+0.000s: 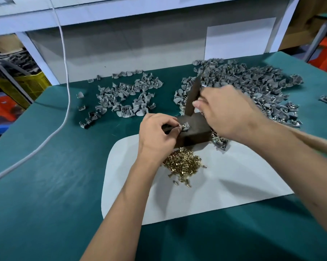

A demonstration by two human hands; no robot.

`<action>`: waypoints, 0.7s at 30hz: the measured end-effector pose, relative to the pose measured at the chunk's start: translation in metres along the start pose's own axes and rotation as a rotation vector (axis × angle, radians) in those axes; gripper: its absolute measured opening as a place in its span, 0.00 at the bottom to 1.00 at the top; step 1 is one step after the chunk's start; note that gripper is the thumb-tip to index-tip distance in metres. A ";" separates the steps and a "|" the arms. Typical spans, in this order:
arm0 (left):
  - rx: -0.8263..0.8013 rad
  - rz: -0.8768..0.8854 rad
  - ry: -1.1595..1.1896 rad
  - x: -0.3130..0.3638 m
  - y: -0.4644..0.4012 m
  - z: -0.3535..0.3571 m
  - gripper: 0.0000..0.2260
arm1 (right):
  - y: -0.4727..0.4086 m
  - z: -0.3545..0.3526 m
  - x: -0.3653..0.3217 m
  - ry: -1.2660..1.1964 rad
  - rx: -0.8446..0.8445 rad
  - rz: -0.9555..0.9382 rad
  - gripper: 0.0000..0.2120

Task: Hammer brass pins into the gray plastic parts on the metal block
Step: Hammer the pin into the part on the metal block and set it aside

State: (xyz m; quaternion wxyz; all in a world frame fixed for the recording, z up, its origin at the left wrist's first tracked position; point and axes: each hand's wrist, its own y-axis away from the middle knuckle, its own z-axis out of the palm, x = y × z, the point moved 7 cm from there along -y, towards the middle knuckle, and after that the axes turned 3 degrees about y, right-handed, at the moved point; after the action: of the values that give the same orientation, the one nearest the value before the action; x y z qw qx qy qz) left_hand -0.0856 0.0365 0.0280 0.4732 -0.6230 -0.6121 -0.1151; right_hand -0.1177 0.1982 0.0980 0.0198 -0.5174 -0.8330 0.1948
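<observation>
My left hand (157,132) pinches a small gray plastic part (185,126) atop the dark rectangular metal block (193,129); my right hand (224,112) grips a flat metal bar (192,95) above it. I'd strike squarely, fingers (175,131) clear

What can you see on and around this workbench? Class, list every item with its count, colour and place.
metal block: one, dark brown, centre of the table, at the white mat's far edge
gray plastic part: one, on the block's top
brass pins: a heap, too many to count, gold, on the mat before the block
metal bar: one, dark, raised above the block
loose gray parts: many, scattered far left
piled gray parts: a bigger heap, far right
white mat: one, on the green table
cable: one, white, left
left hand: pinches the part on the block
right hand: grips the bar
</observation>
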 end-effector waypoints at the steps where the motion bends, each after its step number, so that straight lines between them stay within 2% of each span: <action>1: 0.003 -0.007 0.006 -0.001 0.000 0.000 0.05 | 0.001 -0.007 0.002 -0.049 0.089 0.014 0.12; 2: 0.009 -0.013 0.010 -0.002 0.000 0.000 0.05 | 0.003 -0.007 0.000 -0.053 0.109 0.021 0.12; 6: -0.019 -0.026 -0.006 -0.005 0.000 0.002 0.05 | 0.011 0.027 -0.007 0.064 -0.174 -0.004 0.11; 10: -0.014 -0.038 0.060 -0.005 0.001 0.001 0.06 | 0.006 0.008 0.015 0.009 -0.094 -0.029 0.10; 12: -0.026 -0.090 0.116 -0.007 0.002 0.004 0.06 | 0.010 -0.005 0.036 -0.103 -0.031 0.014 0.07; 14: -0.047 -0.144 0.171 -0.011 0.002 0.007 0.07 | 0.015 -0.012 0.062 -0.106 -0.013 0.067 0.06; 18: -0.053 -0.202 0.297 -0.015 0.001 0.007 0.07 | 0.034 -0.001 0.109 0.060 -0.170 0.257 0.12; 21: -0.051 -0.237 0.373 -0.014 0.003 0.006 0.09 | 0.048 0.013 0.123 0.144 -0.255 0.355 0.11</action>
State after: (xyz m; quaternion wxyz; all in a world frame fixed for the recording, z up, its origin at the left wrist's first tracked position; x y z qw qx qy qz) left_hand -0.0888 0.0321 0.0133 0.5456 -0.5265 -0.5796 -0.2986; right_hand -0.1369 0.3197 0.0486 -0.0211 -0.6667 -0.7432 0.0512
